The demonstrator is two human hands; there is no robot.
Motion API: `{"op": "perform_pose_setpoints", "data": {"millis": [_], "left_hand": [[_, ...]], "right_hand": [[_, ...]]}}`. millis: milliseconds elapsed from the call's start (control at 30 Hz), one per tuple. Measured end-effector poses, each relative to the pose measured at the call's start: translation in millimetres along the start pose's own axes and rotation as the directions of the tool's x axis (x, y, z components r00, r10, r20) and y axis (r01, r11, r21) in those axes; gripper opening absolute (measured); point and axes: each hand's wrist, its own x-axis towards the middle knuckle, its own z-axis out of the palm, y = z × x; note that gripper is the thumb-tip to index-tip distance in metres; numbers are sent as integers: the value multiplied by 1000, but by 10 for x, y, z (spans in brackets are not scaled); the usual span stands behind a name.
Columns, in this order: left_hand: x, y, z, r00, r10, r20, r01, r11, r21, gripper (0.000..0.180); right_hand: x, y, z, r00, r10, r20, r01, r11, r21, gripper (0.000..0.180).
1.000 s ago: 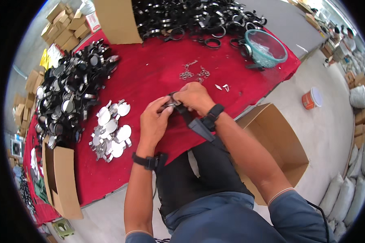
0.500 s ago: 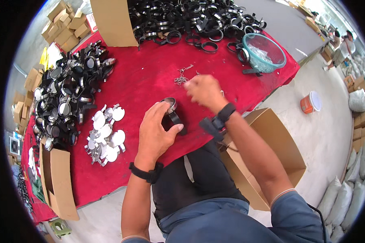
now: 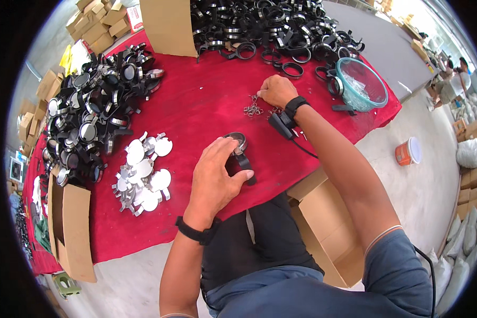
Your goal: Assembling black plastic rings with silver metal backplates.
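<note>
Far left there's a heap of black round parts (image 3: 90, 111), then flat silver discs (image 3: 143, 175) on the red surface (image 3: 196, 106). Left hand (image 3: 214, 177) has its grip closed around a black ring piece (image 3: 238, 151) resting on the cloth. Right hand (image 3: 276, 91) pinches at the small metal clips (image 3: 253, 107); beyond it sits a teal bowl (image 3: 361, 85).

right hand (image 3: 276, 91) left the black ring part (image 3: 238, 151), moved up-frame to small metal clips (image 3: 253, 108); left hand (image 3: 215, 177) now holds part alone.
</note>
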Motion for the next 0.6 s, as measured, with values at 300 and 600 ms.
{"op": "perform_pose_setpoints", "data": {"millis": [300,600], "left_hand": [[-24,-32,21,1000,-13,-14,13,1000,-23,71],[-37,-54,21,1000,21,-20,-21,1000,-3,71]], "right_hand": [[-82,-93,80,984,-171,-50,169,984,-51,22],[-347,-226,30,800,-322,-506,349,936,-43,14]]}}
